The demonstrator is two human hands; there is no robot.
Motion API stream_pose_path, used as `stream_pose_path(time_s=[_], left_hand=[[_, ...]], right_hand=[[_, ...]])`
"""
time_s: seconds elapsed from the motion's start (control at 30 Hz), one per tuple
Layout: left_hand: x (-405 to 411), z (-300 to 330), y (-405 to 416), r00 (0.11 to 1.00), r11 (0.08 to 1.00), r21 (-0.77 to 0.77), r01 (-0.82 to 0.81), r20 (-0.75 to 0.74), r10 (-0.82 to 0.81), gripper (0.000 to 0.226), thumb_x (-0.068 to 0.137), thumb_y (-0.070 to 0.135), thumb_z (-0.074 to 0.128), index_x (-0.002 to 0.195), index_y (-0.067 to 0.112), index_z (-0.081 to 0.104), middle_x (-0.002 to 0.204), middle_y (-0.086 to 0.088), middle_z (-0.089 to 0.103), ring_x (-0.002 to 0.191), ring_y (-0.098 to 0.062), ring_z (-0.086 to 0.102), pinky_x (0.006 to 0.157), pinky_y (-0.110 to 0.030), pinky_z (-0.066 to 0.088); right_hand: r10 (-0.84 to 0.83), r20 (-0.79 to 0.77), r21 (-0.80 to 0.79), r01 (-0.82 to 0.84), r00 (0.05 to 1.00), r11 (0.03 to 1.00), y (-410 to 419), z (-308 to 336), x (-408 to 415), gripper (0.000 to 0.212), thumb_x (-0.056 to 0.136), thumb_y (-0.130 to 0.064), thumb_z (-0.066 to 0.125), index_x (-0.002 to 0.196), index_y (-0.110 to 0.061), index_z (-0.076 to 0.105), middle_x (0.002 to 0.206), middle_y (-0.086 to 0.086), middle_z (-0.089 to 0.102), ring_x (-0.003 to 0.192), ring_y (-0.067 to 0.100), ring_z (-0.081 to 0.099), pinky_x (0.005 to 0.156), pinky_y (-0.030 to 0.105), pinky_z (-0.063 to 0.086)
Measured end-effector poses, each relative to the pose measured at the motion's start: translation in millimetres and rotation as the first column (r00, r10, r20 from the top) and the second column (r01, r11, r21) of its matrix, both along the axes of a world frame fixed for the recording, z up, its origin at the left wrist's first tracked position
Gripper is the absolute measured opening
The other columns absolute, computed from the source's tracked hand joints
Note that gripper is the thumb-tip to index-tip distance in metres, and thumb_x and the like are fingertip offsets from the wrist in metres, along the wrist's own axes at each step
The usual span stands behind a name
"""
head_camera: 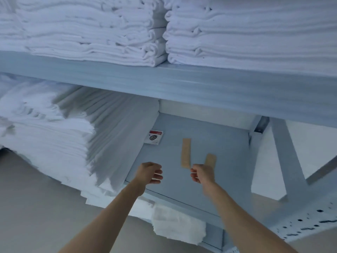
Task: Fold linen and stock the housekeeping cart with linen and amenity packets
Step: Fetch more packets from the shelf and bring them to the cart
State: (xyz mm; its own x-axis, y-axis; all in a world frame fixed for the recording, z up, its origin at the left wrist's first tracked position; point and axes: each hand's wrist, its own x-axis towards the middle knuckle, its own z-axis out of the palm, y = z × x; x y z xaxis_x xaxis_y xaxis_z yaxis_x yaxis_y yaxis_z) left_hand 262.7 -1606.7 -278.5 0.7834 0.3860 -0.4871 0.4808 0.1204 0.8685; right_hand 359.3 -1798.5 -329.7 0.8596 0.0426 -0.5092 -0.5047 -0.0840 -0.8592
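Note:
Both my arms reach toward the bare right part of a grey metal shelf [215, 143]. My left hand [150, 172] hovers over the shelf's front edge, fingers curled and slightly apart, holding nothing. My right hand [201, 173] is loosely curled beside two tan strips [186, 153] stuck on the shelf; I see nothing in it. A tall stack of folded white sheets [73, 136] fills the left of this shelf. A small white amenity packet [154, 137] with a red band lies by the stack's right side. The image is motion-blurred.
The shelf above [182, 83] carries two stacks of folded white towels [91, 28]. A fluffy white towel [178, 227] sticks out from a lower level. A diagonal grey brace [286, 157] and a perforated upright [310, 223] stand at the right. Beige floor lies at lower left.

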Motion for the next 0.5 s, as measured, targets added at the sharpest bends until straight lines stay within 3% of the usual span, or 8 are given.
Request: stream_pose_path(time_s=[0.13, 0.23, 0.3, 0.4, 0.5], left_hand=[[44, -11, 0, 0.997, 0.996, 0.026, 0.080, -0.024, -0.080, 0.007, 0.094, 0.006, 0.060, 0.092, 0.000, 0.064, 0.078, -0.013, 0.065, 0.064, -0.027, 0.065, 0.063, -0.037, 0.059], [78, -29, -7, 0.981, 0.981, 0.061, 0.184, -0.080, -0.179, 0.009, 0.093, 0.005, 0.060, 0.098, -0.002, 0.063, 0.078, -0.014, 0.062, 0.063, -0.026, 0.062, 0.066, -0.040, 0.059], [104, -47, -10, 0.961, 0.956, 0.134, 0.260, -0.136, -0.242, 0.020, 0.092, 0.010, 0.066, 0.106, -0.002, 0.060, 0.085, -0.014, 0.061, 0.068, -0.025, 0.061, 0.065, -0.039, 0.059], [139, -83, -16, 0.923, 0.898, 0.246, 0.364, -0.227, -0.311, 0.043, 0.088, 0.024, 0.072, 0.119, 0.003, 0.051, 0.107, -0.013, 0.060, 0.092, -0.025, 0.063, 0.068, -0.038, 0.061], [171, -124, -26, 0.904, 0.845, 0.345, 0.409, -0.279, -0.324, 0.074, 0.087, 0.036, 0.071, 0.142, 0.003, 0.034, 0.138, -0.014, 0.048, 0.109, -0.029, 0.059, 0.069, -0.038, 0.060]], right_hand=[[-0.110, -0.016, -0.062, 0.109, 0.994, 0.992, -10, -8, 22, 0.009, 0.087, -0.004, 0.058, 0.079, -0.006, 0.063, 0.070, 0.009, 0.063, 0.052, 0.018, 0.055, 0.050, 0.023, 0.048], [-0.107, 0.053, -0.281, 0.118, 0.993, 0.953, -17, -23, 35, 0.013, 0.084, -0.005, 0.057, 0.073, -0.005, 0.064, 0.065, 0.010, 0.062, 0.052, 0.019, 0.061, 0.047, 0.020, 0.045], [0.001, 0.068, -0.487, 0.032, 0.998, 0.873, -19, -40, 46, 0.016, 0.085, -0.010, 0.055, 0.080, -0.004, 0.068, 0.077, 0.015, 0.067, 0.076, 0.027, 0.067, 0.065, 0.029, 0.051], [0.087, 0.042, -0.677, -0.036, 0.995, 0.735, -21, -76, 64, 0.037, 0.093, -0.024, 0.053, 0.117, 0.001, 0.063, 0.121, 0.020, 0.062, 0.117, 0.035, 0.056, 0.094, 0.036, 0.045], [0.011, 0.022, -0.736, 0.009, 1.000, 0.677, -18, -107, 77, 0.054, 0.093, -0.037, 0.056, 0.130, 0.001, 0.047, 0.134, 0.019, 0.047, 0.128, 0.035, 0.043, 0.100, 0.039, 0.042]])
